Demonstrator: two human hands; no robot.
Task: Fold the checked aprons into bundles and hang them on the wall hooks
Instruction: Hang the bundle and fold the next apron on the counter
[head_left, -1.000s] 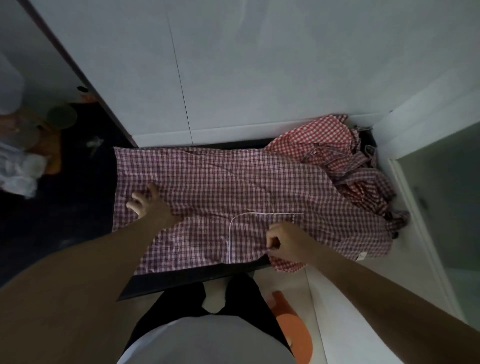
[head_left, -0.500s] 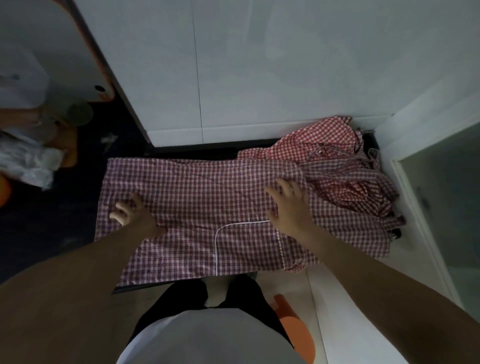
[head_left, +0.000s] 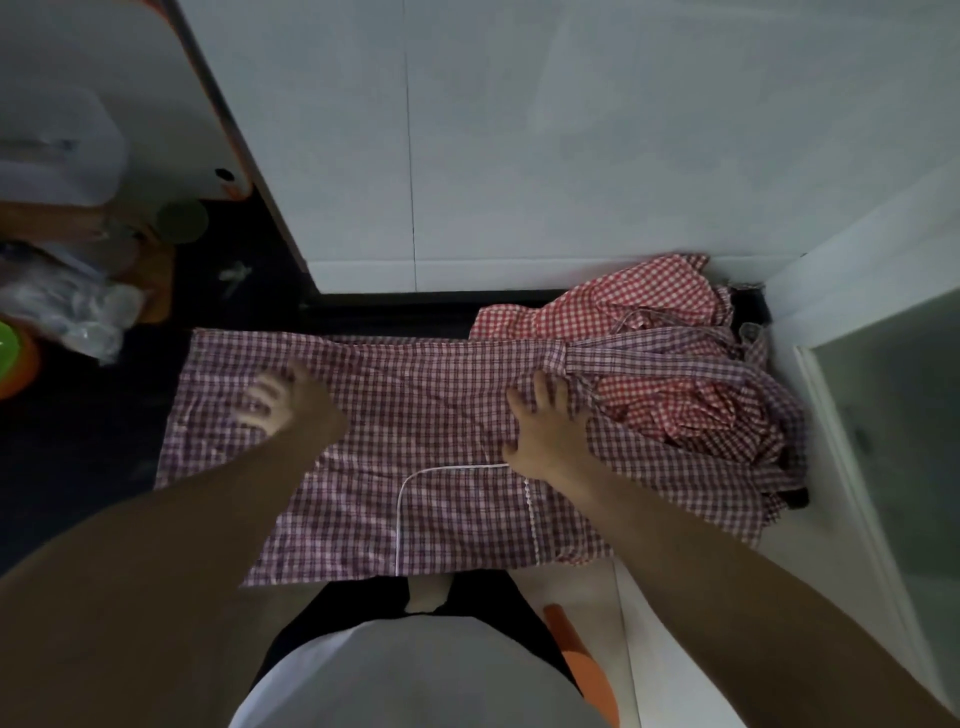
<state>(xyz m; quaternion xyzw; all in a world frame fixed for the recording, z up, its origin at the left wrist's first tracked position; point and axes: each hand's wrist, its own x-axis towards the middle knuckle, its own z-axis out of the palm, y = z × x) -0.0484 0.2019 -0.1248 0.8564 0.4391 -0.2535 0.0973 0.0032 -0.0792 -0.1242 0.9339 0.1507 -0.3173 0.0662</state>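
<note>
1. Head view, the only one. A purple-and-white checked cotton apron lies spread flat across a dark, narrow countertop in the middle of the frame, its near edge hanging slightly over the front.
2. The apron has a patch pocket outlined in white piping, low centre of the frame, just under the right wrist.
3. Left hand, centre-left of the frame: palm down on the cloth, fingers splayed and pressing it flat. It's a bit blurred, so I can't make out finer finger detail.
4. Right hand, centre-right: also flat on the apron, fingers stretched apart, fingertips reaching the bunched part where the checked waist tie is gathered. Nothing is pinched.
5. To the right, touching the spread apron and partly lying on it, there's a crumpled heap of red-and-white checked aprons mixed with more purple check, pushed into the corner against the white wall.
6. Upper left of the frame: a white board with an orange edge leaning diagonally, a clear crinkled plastic bag, and a green-and-orange round thing at the far left edge, too cropped to identify.
7. Bottom of the frame: the person's grey shirt, dark trousers and something orange on the pale floor.
8. Brands or writing: nothing readable anywhere that I can spot.
</note>
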